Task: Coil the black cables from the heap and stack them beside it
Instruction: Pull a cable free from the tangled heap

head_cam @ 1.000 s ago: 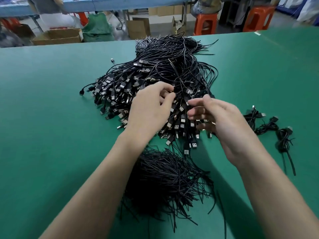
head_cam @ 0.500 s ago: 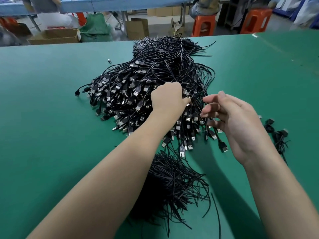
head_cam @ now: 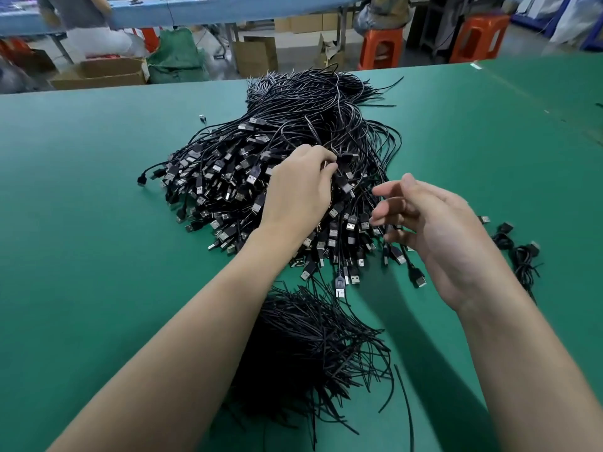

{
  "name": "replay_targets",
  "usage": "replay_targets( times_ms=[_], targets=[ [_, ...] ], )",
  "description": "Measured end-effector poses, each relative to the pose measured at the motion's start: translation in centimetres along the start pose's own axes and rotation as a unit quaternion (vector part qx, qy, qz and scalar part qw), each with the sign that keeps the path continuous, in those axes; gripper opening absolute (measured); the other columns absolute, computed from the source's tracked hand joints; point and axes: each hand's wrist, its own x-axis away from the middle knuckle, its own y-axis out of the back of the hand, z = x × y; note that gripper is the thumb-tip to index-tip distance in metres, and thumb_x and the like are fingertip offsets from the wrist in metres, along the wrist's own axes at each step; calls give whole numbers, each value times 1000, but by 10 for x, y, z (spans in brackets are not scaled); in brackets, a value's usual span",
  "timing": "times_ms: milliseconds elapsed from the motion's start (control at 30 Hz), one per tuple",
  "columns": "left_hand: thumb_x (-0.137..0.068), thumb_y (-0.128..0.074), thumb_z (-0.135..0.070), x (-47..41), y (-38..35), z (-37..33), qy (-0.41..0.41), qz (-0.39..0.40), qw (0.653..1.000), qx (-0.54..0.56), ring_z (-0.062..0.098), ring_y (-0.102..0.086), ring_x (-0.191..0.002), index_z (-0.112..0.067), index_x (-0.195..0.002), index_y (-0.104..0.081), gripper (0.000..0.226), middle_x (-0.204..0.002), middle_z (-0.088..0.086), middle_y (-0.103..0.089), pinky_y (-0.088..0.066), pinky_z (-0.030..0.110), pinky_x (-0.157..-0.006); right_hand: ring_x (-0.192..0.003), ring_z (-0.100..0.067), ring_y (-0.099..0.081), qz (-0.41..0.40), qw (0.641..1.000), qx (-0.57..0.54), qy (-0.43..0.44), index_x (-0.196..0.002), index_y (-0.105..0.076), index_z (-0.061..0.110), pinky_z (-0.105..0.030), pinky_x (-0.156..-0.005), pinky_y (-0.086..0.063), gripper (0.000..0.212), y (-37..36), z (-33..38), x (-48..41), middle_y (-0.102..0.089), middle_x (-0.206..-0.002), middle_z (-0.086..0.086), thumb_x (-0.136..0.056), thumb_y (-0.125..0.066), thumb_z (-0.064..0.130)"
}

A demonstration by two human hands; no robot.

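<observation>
One USB cable (head_cam: 344, 156) atop the heap (head_cam: 293, 125) is being pinched by fingers (head_cam: 321, 158) of the left hand (head_cam: 300, 190), its length running toward the heap's far side; the right hand (head_cam: 437, 230), fingers released, is hovering at the heap's right edge.

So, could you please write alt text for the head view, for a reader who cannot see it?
A person's left hand pinches a cable in a large heap of black USB cables on a green table, while the open right hand hovers beside it. A few coiled cables lie at the right.
</observation>
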Motion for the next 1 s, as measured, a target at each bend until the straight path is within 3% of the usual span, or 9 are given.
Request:
replay_targets(
  times_ms=[100, 233, 400, 500, 633, 733, 800, 900, 1000],
  targets=[
    [-102, -61, -12, 12, 20, -10, -34, -65, 997, 36, 16, -64, -92, -7, -110, -74, 16, -103, 3, -70, -50, 31, -86, -78, -14, -68, 33, 999, 2, -22, -102, -74, 14, -27, -65, -50, 43, -3, -2, 0, -74, -84, -4, -109, -40, 38],
    [-101, -63, -7, 34, 56, -33, -139, -111, 983, 47, 12, -57, -80, -3, -104, -74, 12, -92, 4, -68, -42, 15, -76, -85, -16, -71, 89, 993, -32, -64, -108, -74, 12, -32, -73, -52, 57, -10, -4, 2, -76, -91, -7, -107, -33, 51],
    [-98, -68, -6, 80, 82, -55, -279, 36, 954, 101, 25, -68, -87, -1, -100, -76, 10, -92, 9, -72, -54, 31, -85, -89, -19, -68, 180, 963, -139, -143, -102, -79, 12, -35, -83, -60, 63, -22, -1, 10, -76, -106, -11, -104, -34, 57],
    [-96, -71, -25, 89, 86, -52, -245, 119, 951, 145, 22, -68, -89, -6, -102, -78, 21, -94, 2, -73, -55, 36, -85, -81, -20, -69, 149, 962, -164, -162, -102, -80, 8, -31, -71, -62, 44, -28, -1, 14, -72, -104, -13, -106, -46, 36],
    [-102, -53, -6, 84, 92, -29, -142, 28, 972, 184, 13, -60, -109, -7, -123, -68, 25, -115, -2, -65, -47, 31, -96, -49, -7, -39, 174, 964, -173, -104, -98, -68, 6, -17, -39, -37, 29, -26, 9, 21, -41, -60, 4, -107, -45, 21],
    [-102, -50, 0, 80, 90, -17, -125, 50, 980, 144, 16, -44, -143, -5, -146, -52, 45, -150, 5, -52, -34, 38, -119, -48, -8, -23, 323, 935, -127, -71, -83, -69, 17, -19, -40, -18, 37, -28, 22, 36, -28, -54, 9, -107, -42, 24],
    [-106, -44, -9, 77, 89, -18, -157, 94, 970, 161, 17, -39, -150, -9, -143, -57, 39, -154, 6, -50, -28, 37, -123, -48, -9, -24, 442, 888, -114, -52, -78, -69, 19, -23, -43, -16, 44, -36, 28, 50, -26, -54, 8, -109, -39, 28],
    [-105, -51, -1, 75, 99, -14, -148, 127, 957, 215, 15, -68, -111, -16, -110, -74, 28, -112, -6, -74, -50, 31, -99, -48, -9, -33, 488, 871, -43, -26, -73, -71, 19, -24, -45, -24, 50, -46, 32, 62, -31, -52, 8, -105, -43, 43],
    [-100, -60, -9, 70, 120, 1, -142, 94, 967, 191, 2, -63, -81, -28, -104, -74, 24, -88, -29, -65, -44, 14, -74, -47, -17, -26, 459, 888, -21, -15, -62, -66, 23, -26, -44, -22, 48, -42, 33, 58, -28, -51, 0, -101, -43, 40]
  ],
)
